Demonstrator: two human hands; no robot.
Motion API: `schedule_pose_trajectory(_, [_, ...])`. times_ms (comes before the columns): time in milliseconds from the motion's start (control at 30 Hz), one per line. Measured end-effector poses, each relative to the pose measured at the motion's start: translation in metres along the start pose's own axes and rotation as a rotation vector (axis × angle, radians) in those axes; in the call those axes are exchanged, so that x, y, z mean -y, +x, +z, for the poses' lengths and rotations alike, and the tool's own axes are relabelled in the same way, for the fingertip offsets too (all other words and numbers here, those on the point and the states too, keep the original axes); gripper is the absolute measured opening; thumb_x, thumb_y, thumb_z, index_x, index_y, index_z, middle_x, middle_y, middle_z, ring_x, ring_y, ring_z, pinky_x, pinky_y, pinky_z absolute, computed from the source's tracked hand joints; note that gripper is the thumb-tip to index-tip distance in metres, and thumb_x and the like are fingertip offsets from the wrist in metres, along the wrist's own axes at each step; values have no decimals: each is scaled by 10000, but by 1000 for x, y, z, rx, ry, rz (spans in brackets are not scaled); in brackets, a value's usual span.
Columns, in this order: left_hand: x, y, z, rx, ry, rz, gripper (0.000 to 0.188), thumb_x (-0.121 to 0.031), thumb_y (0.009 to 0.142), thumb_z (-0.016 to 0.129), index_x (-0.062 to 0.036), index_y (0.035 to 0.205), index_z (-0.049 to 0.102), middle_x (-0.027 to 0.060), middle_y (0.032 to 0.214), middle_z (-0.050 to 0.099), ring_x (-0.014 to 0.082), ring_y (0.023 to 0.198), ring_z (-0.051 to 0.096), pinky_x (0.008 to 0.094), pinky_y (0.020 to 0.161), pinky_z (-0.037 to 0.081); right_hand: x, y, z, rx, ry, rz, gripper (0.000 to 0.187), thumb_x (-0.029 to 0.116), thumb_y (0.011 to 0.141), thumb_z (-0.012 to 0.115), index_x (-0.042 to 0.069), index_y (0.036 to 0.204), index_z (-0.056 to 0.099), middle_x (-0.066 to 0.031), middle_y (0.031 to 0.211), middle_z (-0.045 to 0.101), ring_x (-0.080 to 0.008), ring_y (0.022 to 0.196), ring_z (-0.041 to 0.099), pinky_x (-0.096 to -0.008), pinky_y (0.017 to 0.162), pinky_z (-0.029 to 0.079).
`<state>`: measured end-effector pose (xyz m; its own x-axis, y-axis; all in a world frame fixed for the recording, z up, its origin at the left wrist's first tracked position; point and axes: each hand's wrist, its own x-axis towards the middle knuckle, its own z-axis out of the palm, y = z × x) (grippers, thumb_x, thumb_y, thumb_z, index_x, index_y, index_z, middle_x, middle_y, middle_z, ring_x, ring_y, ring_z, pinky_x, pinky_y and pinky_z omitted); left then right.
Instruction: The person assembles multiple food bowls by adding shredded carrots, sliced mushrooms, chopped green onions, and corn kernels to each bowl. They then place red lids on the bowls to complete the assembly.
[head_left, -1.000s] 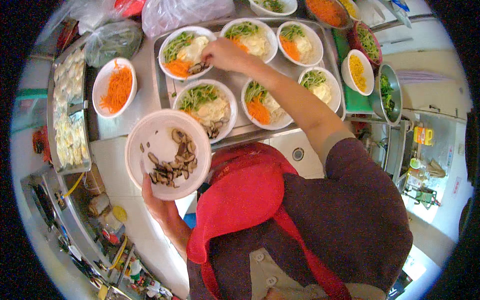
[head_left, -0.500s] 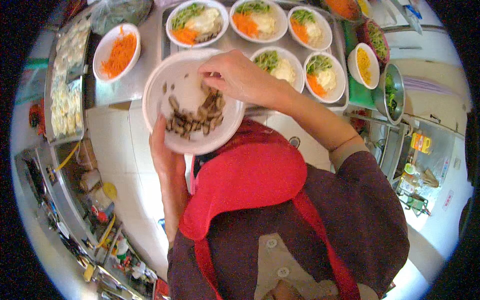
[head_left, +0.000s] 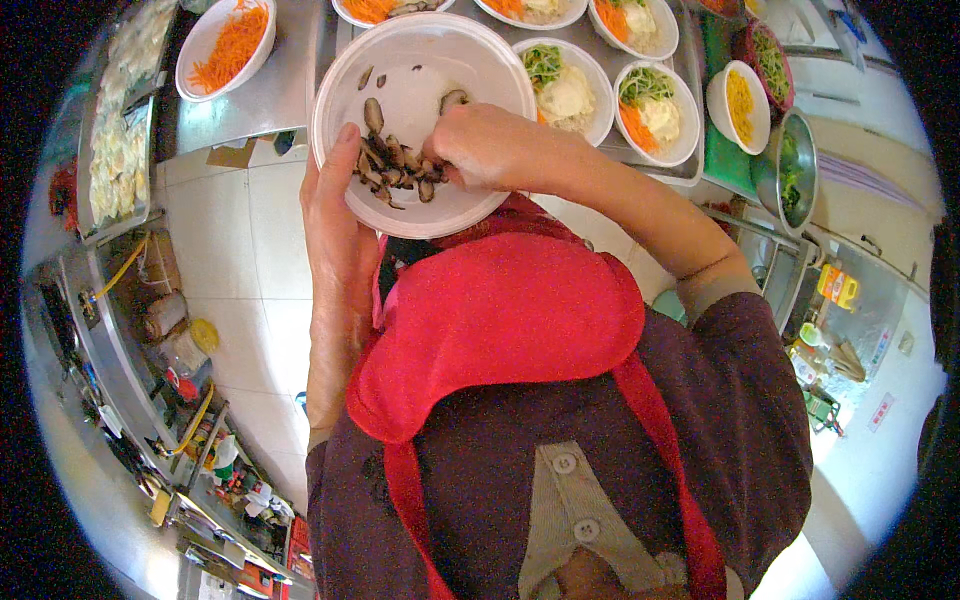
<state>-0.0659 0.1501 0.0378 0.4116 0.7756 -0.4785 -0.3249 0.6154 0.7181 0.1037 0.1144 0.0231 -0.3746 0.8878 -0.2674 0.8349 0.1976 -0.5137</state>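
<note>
A white round bowl [head_left: 440,60] is held up in front of me, tilted so its inside shows. Dark sliced mushrooms [head_left: 395,165] lie in its lower part, with a few stray pieces on the wall. My left hand [head_left: 335,195] grips the bowl's left side, thumb over the rim. Inside the bowl, the curled fingers of my right hand [head_left: 485,145] are closed on mushroom slices; the fingertips are partly hidden. Just beyond stand white bowls of food, among them one [head_left: 690,105] with shredded carrot, green sprouts and a pale creamy scoop.
Several filled bowls share a metal tray [head_left: 640,165] on the counter. Shredded carrot fills a bowl [head_left: 268,50] at the far left, beside a tray of pale pieces [head_left: 120,130]. At right are a bowl of yellow corn [head_left: 762,125] and a metal bowl of greens [head_left: 812,170].
My right hand has gone lower into the bowl, down to the mushroom slices, and its fingers have curled in. My left hand keeps its grip. The whole view has shifted, with the counter higher up.
</note>
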Motion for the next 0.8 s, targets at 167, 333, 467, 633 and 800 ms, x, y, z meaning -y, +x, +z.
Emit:
schedule_pose_trajectory(167, [4, 1, -6, -8, 22, 18, 494, -276, 885, 494, 23, 1261, 383, 156, 1203, 494, 248, 1094, 494, 375, 930, 386, -14, -8, -12, -192, 247, -56, 152, 82, 701, 608, 15, 830, 655, -153, 668, 600, -266, 596, 602, -341, 573, 488])
schedule_pose_trajectory(333, [9, 8, -22, -67, 28, 5, 508, -301, 883, 497, 12, 1266, 386, 147, 1226, 486, 253, 1114, 482, 394, 947, 373, -21, -15, -45, -218, 849, 194, 123, 105, 777, 633, -3, 834, 649, -53, 697, 619, -81, 513, 552, -217, 480, 454])
schedule_pose_trajectory(467, [8, -2, -40, -184, -8, 21, 515, -294, 884, 488, 4, 1287, 370, 143, 1240, 476, 254, 1120, 477, 397, 954, 367, -59, -7, -68, -552, 977, 264, 163, 126, 799, 642, -13, 883, 640, -42, 728, 619, -77, 583, 569, -200, 514, 465])
schedule_pose_trajectory(633, [4, -11, -60, -270, -63, 57, 543, -278, 874, 488, 53, 1280, 346, 174, 1221, 469, 264, 1105, 485, 395, 924, 393, -128, 46, -52, -696, 952, 335, 155, 101, 798, 640, -16, 901, 645, -46, 718, 626, -81, 570, 567, -203, 490, 468])
schedule_pose_trajectory(800, [-1, -15, -67, -350, -88, 48, 574, -282, 875, 478, 37, 1316, 295, 191, 1266, 427, 288, 1130, 467, 415, 942, 387, -147, 99, -36, -709, 949, 286, 137, 110, 772, 646, -4, 845, 664, -54, 673, 632, -85, 544, 569, -214, 487, 463])
